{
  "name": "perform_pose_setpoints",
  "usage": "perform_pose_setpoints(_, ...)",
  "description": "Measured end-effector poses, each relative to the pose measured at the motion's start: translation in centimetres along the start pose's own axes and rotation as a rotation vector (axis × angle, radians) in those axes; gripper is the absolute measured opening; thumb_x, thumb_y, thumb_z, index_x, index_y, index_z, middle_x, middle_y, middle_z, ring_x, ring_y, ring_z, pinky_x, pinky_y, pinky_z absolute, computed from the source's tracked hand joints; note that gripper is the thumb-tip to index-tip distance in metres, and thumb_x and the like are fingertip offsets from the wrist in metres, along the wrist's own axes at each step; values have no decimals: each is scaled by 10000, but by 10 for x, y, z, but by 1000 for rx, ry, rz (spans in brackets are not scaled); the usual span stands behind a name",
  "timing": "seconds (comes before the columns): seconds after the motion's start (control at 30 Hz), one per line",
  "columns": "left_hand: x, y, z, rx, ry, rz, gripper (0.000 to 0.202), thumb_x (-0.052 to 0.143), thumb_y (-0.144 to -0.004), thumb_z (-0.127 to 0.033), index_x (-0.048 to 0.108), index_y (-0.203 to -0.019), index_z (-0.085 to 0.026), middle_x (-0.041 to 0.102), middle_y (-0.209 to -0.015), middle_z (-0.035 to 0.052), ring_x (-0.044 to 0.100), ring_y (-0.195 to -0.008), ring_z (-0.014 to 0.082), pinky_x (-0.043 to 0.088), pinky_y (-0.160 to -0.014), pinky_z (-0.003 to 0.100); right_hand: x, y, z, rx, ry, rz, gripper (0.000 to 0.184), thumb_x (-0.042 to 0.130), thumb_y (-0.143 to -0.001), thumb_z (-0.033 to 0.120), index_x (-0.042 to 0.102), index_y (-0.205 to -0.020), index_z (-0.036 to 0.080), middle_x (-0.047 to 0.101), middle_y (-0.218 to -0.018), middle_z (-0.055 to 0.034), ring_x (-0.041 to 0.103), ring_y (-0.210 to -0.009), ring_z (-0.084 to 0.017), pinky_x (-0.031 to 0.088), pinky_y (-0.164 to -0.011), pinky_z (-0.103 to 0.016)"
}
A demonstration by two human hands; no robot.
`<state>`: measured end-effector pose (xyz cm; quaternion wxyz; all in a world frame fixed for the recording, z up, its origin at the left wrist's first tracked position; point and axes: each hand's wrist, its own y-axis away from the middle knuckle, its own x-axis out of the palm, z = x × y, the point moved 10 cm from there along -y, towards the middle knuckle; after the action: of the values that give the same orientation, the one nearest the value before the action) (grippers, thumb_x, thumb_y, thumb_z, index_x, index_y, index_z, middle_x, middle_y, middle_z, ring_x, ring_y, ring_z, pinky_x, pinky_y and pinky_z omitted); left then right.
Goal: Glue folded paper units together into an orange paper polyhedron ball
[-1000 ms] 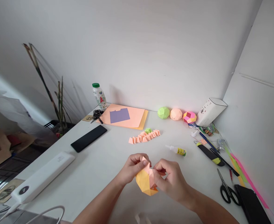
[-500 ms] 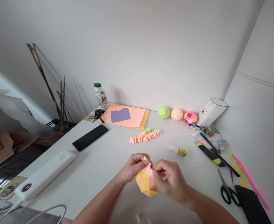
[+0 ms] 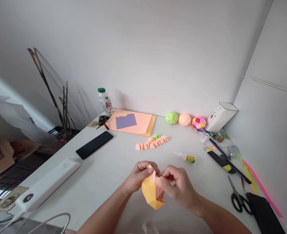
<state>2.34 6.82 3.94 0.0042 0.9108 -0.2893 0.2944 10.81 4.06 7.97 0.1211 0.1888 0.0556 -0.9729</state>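
Observation:
Above the near part of the table I hold a yellow and peach faceted paper ball, with a gap in its right side. My left hand is closed on its upper left edge, thumb on a peach flap. The fingers of my right hand pinch the peach paper at its upper right; the fingertips partly hide what they grip. Farther back lie folded peach paper pieces in a row, with small green pieces among them. A glue bottle rests on its side beyond my right hand.
Three finished-looking paper balls stand by the wall. Scissors, a utility knife and a black phone lie at right. At left are a black slab, a white power bank, paper sheets and a bottle.
The paper ball has tilted and dropped slightly, so the gap in its right side shows more. Both hands keep their grip and have shifted only a little.

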Motion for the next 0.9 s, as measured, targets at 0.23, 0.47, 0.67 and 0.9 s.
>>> perform_pose_setpoints(0.23,3,0,-4,22,23,5,283,592,-794,-296,564,-561,-137,521,-590,15,506,-617,140,380,-611,283,0,0,-2,17,-11,-17,206,513,-718,199,370,-570,193,367,-512,63,332,-489,-79,296,-452,-199)
perform_pose_setpoints(0.47,1,0,-3,18,14,-16,314,605,-779,-331,550,-537,-140,526,-581,15,504,-610,140,384,-614,286,0,1,-1,25,-23,-16,201,506,-716,189,366,-571,193,358,-510,69,330,-486,-77,293,-453,-202)
perform_pose_setpoints(0.67,-4,1,4,-44,-68,-37,292,615,-768,-354,594,-574,-136,540,-592,9,467,-537,108,365,-568,269,0,1,-1,26,-7,-12,208,501,-717,173,351,-575,197,363,-514,68,353,-476,-75,301,-451,-201)
perform_pose_setpoints(0.9,-5,1,9,-88,-72,-24,280,621,-761,-352,605,-588,-133,516,-579,3,459,-518,104,345,-521,253,3,2,-1,41,-11,24,210,497,-731,193,349,-582,199,377,-516,63,391,-478,-82,310,-445,-200)
